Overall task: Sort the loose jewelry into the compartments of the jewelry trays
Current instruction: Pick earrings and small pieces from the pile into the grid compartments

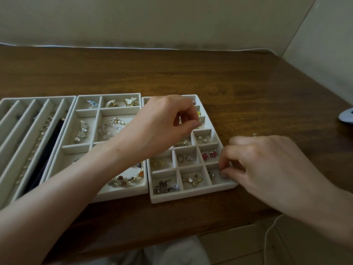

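Your left hand (pixel 164 119) pinches something tiny, can't tell what, over the grid tray (pixel 193 196), long axis running away from you. Right hand (pixel 267 165) fingertips pinched narrow at its near-right compartment.

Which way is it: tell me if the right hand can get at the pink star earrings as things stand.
Probably yes. The right hand hovers at the small-compartment tray's near right corner; the pink star earrings lie uncovered one compartment farther back, nothing between them.

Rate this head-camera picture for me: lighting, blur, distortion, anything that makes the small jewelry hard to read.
Head view: dim, even light, no hard glare. Wide-angle bowing curves the table back edge. The left hand hides part of the small-grid tray; the right hand covers its near right corner. The red star pieces read clearly; whatever the fingertips pinch is too small to tell.
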Demonstrator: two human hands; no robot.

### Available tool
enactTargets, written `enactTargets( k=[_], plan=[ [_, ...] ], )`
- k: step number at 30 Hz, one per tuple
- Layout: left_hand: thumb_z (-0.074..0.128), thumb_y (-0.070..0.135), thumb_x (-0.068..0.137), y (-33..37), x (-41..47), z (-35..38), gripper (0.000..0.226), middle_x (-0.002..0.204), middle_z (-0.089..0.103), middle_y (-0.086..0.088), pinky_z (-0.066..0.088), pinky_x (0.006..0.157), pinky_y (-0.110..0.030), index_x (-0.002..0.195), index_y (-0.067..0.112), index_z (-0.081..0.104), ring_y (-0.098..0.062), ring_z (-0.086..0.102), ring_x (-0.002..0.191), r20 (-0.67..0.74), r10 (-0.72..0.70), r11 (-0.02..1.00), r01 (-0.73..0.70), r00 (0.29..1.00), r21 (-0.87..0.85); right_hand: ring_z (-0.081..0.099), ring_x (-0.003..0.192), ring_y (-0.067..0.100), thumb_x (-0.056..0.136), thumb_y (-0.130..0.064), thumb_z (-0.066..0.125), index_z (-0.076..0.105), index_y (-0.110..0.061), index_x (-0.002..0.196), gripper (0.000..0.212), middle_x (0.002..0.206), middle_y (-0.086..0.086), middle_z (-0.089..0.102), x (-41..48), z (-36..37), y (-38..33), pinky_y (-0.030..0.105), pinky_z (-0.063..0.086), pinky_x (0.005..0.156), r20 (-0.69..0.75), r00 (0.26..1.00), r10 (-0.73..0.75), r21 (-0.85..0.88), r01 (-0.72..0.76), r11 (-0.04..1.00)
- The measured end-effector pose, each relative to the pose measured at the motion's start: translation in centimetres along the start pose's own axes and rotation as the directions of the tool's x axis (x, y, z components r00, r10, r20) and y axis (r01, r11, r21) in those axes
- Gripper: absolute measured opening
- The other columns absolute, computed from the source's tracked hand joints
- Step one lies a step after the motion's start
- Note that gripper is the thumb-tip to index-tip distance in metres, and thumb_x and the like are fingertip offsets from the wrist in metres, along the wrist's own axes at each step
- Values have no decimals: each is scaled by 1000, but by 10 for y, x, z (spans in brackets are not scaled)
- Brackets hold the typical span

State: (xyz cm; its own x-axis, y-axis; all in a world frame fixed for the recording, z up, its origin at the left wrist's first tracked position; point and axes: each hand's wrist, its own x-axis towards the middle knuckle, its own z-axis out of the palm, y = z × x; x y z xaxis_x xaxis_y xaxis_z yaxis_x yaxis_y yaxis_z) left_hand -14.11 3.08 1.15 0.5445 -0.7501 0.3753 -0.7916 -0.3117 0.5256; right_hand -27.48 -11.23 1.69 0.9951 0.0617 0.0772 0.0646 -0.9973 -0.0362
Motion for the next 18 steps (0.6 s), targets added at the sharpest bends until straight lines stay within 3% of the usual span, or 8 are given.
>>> enactTargets(
  k=[2, 4, 6, 10, 14, 18],
  plan=[
    [62, 21, 85, 0, 0, 0, 7, 75, 57, 16, 41, 63, -8, 84, 15, 66, -4, 53, 79, -3, 3, 1000, -3, 1000, 0, 52, 61, 6, 71, -30, 78, 68, -28, 82, 14, 75, -12, 62, 2, -3, -7, 9, 20, 54, 23, 1000, 10, -46, -9, 999],
    [62, 22, 85, -1, 0, 0, 9, 76, 57, 15, 41, 63, -8, 84, 15, 67, -5, 53, 77, -5, -1, 1000, 1, 1000, 2, 48, 82, 1, 90, -38, 55, 60, -35, 105, 16, 100, -16, 58, 1, -1, -7, 12, 25, 57, 18, 999, -27, -25, 27, 999],
    [61, 22, 85, -1, 0, 1, 10, 75, 58, 14, 40, 63, -8, 84, 14, 67, -4, 53, 76, -11, -2, 1000, 2, 1000, 3, 46, 92, -1, 94, -42, 44, 53, -38, 114, 22, 109, -18, 52, 1, -1, -6, 14, 28, 65, 54, 999, -7, -33, 9, 999],
    [62, 21, 85, -1, 0, 0, 7, 74, 56, 17, 40, 64, -7, 84, 15, 66, -1, 52, 77, -16, 14, 1000, -14, 1000, 6, 42, 87, -3, 92, -44, 47, 55, -39, 109, 20, 102, -21, 51, 2, -1, -2, 10, 28, 62, 80, 997, 12, 4, -13, 1000],
    [61, 21, 85, -1, 0, 1, 8, 75, 57, 16, 41, 64, -8, 83, 15, 66, -1, 53, 78, -15, 16, 1000, -15, 1000, 9, 39, 64, -8, 84, -38, 62, 61, -38, 90, 6, 71, -25, 39, 0, 6, 4, 7, 27, 57, 23, 999, 24, 144, -27, 989],
    [60, 22, 85, -2, 1, 2, 9, 75, 57, 16, 42, 64, -11, 83, 15, 66, -4, 53, 78, -7, 17, 1000, -16, 1000, 12, 24, 50, -14, 62, -22, 83, 64, -29, 67, 20, 57, -28, 20, -1, 10, 3, 6, 16, 54, -53, 998, 40, 141, -32, 990]
  ],
)
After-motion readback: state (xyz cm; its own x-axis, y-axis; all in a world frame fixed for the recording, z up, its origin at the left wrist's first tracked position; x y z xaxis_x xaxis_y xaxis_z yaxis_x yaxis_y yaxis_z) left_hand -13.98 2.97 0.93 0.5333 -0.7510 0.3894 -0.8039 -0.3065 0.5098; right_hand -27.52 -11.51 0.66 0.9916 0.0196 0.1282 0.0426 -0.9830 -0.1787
